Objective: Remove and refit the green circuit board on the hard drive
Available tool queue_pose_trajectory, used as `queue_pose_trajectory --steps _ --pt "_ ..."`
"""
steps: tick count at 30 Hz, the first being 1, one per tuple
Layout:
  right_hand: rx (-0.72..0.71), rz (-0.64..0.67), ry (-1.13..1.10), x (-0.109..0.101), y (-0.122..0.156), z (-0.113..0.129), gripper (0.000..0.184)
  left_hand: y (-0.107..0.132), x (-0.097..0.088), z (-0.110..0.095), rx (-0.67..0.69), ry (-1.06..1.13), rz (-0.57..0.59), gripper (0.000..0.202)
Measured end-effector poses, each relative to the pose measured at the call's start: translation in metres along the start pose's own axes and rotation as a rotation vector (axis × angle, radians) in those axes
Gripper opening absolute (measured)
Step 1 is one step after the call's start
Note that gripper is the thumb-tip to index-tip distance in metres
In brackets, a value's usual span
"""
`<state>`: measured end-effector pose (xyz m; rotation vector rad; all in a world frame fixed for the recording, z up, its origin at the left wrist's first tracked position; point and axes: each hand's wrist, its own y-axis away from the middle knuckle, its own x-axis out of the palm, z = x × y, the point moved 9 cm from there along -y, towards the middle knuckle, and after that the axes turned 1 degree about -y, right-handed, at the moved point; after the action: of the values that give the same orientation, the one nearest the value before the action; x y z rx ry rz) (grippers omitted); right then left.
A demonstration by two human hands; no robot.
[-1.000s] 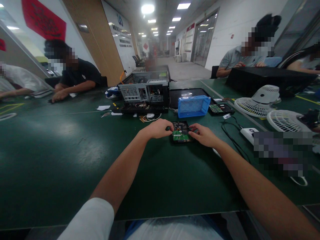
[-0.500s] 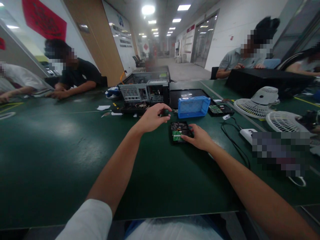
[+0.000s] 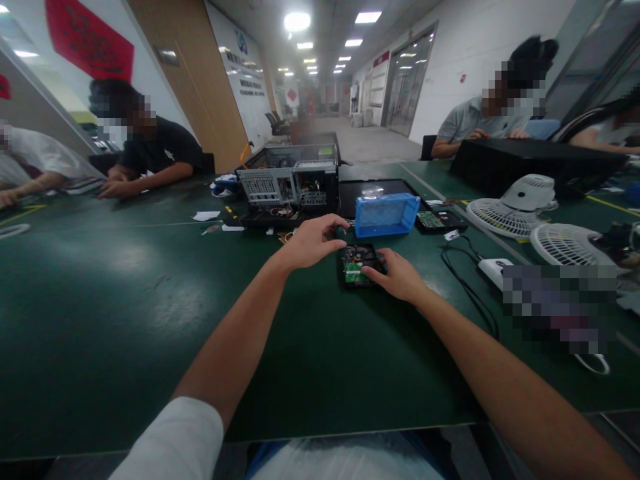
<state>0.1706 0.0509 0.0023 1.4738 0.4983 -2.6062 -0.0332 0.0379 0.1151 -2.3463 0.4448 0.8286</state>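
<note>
A black hard drive (image 3: 357,253) with a green circuit board lies flat on the table in front of me. My right hand (image 3: 396,275) grips its right side, the thumb by the board and the fingers round the far right edge. Just left of the drive is my left hand (image 3: 316,241), its fingers curled at a dark green rounded object (image 3: 341,232) that looks like the end of a tool handle. Most of that object is hidden by the hand. Beyond both hands, a blue plastic bin (image 3: 387,217) stands on its side.
An opened computer case (image 3: 287,183) stands behind my left hand. A second drive (image 3: 442,221) lies right of the bin. Farther right are white fan parts (image 3: 501,215), a black cable and a power strip (image 3: 494,270). Other people sit at the far left and right.
My left hand has moved slightly right and down, closer to the drive's far left corner, with the dark green object. My right hand and the drive have stayed in place.
</note>
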Motion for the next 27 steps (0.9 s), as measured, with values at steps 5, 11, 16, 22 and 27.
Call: queue_pose_trajectory --steps 5,11,16,22,27 --pt "0.026 -0.008 0.045 0.0027 -0.0008 -0.0017 0.071 -0.0002 0.0014 0.0007 -0.008 0.006 -0.006 0.037" --pt "0.022 -0.009 0.039 0.0016 -0.0007 -0.0002 0.068 -0.0002 0.0032 -0.0012 0.009 0.005 -0.007 0.037" --pt "0.018 -0.001 0.039 0.0014 -0.0003 0.0017 0.069 -0.0006 0.0046 -0.0028 0.024 -0.030 0.004 0.036" --pt "0.012 -0.002 0.048 0.0024 -0.0006 0.0000 0.069 0.0007 0.0029 -0.0040 0.018 -0.042 -0.001 0.035" --pt "0.011 -0.003 0.051 0.0028 -0.0012 -0.0015 0.069 0.0005 0.0020 -0.0044 0.010 -0.042 -0.004 0.036"
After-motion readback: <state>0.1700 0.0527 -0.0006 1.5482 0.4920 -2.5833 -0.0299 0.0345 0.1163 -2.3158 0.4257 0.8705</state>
